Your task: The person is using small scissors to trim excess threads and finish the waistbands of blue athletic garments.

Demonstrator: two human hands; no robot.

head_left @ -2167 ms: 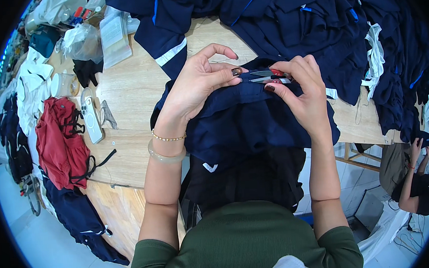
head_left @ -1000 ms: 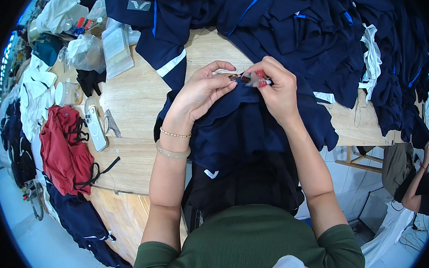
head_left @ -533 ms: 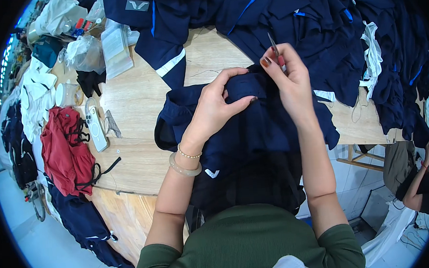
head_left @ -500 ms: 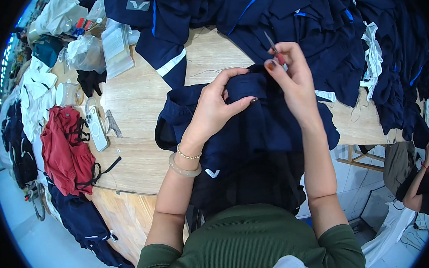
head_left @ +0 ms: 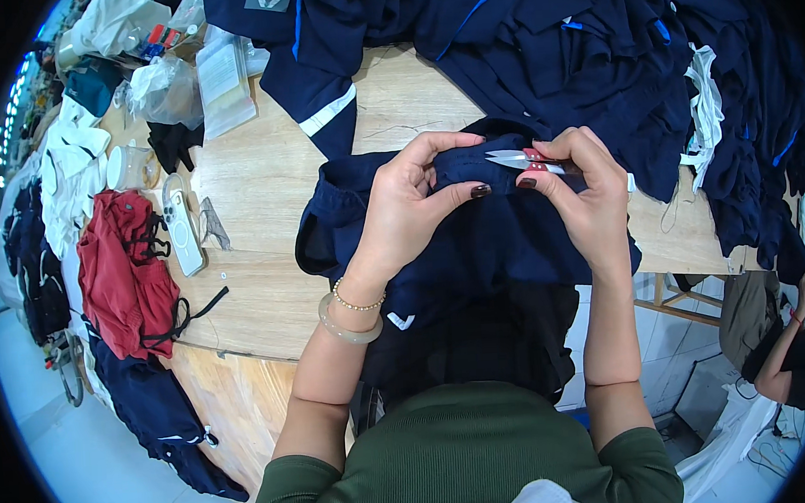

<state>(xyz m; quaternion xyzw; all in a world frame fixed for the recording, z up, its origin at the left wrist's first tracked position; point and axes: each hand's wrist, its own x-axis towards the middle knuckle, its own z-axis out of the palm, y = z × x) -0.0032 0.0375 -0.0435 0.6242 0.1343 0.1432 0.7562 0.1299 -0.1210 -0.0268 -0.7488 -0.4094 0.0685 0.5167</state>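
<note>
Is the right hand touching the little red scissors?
Touching. The head view shows the right hand gripping the red scissors, with no gap between them.

Deep navy colours the held garment [head_left: 531, 244], and the snips [head_left: 531, 162] stand out against it — red handles, silvery blades. The heaped clothes [head_left: 548, 67] are navy too, edged with bright blue strips [head_left: 483, 9] and one white band [head_left: 328, 111]. Pale brown wood grain patterns the desk [head_left: 262, 214]. The crumpled garment [head_left: 123, 278] is red with black cords [head_left: 205, 307]; the phone [head_left: 183, 237], whitish; the top [head_left: 488, 449], dark green — finely ribbed.
</note>
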